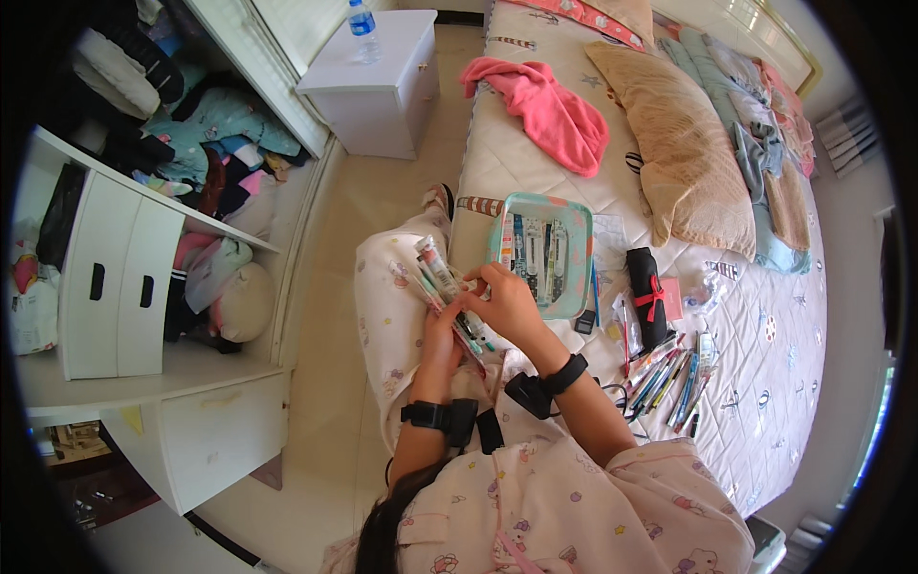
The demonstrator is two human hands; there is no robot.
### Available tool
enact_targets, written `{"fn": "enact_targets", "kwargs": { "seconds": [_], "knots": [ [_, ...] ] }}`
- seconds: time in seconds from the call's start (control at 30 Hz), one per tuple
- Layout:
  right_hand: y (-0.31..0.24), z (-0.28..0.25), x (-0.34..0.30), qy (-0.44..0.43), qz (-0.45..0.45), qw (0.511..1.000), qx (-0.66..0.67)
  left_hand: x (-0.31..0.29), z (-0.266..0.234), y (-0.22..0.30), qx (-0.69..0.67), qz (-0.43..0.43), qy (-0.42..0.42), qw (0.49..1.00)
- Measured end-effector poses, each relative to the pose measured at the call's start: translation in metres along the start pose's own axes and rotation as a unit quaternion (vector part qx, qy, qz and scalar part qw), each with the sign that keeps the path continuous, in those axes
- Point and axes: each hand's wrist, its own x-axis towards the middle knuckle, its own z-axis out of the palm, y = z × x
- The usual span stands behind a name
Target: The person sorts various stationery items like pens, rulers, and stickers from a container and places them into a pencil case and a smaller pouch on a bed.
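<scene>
Above my lap, my left hand (442, 341) is closed around a bundle of pens (435, 271), some in clear wrappers, tilted up to the left. My right hand (509, 308) meets it from the right, thumb and fingers pinched together at the bundle's side; the exact pen between them is partly hidden. Just beyond, on the bed edge, stands a teal storage box (589, 251) with a row of packaged pens (535, 251) inside. Right of my right forearm lies a loose pile of pens (674, 383) on the bed.
On the quilted bed (755, 373) are a black roll tied with red ribbon (646, 287), a pink box (673, 298), a brown pillow (684, 158) and a pink cloth (555, 110). A white nightstand (368, 91) bears a water bottle (363, 36). An open wardrobe (229, 225) is at left.
</scene>
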Motion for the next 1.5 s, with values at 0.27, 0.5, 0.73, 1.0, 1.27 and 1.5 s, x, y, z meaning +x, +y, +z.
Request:
{"fn": "enact_targets", "kwargs": {
  "seconds": [0.27, 0.5, 0.73, 1.0, 1.27, 1.5],
  "knots": [
    [0.011, 0.010, 0.011, 0.008, 0.015, 0.996, -0.089, -0.001, -0.005, -0.001, 0.007, 0.000, -0.005, 1.000],
    [0.002, 0.003, 0.012, 0.008, -0.005, 0.992, -0.125, -0.001, -0.002, -0.001, 0.026, -0.014, 0.012, 0.999],
    [0.000, -0.005, 0.012, -0.062, 0.045, 0.995, -0.062, 0.000, 0.000, -0.004, 0.055, -0.003, 0.011, 0.998],
    [-0.010, -0.022, 0.003, -0.019, 0.019, 0.998, 0.056, 0.000, 0.000, 0.000, 0.028, 0.006, -0.005, 1.000],
    [-0.015, -0.029, 0.002, 0.026, -0.228, 0.972, -0.043, 0.003, -0.011, -0.004, -0.028, -0.052, -0.057, 0.997],
    [-0.003, -0.023, -0.011, 0.011, -0.233, 0.969, -0.078, -0.015, 0.007, 0.014, 0.049, -0.038, -0.016, 0.998]
  ]
}}
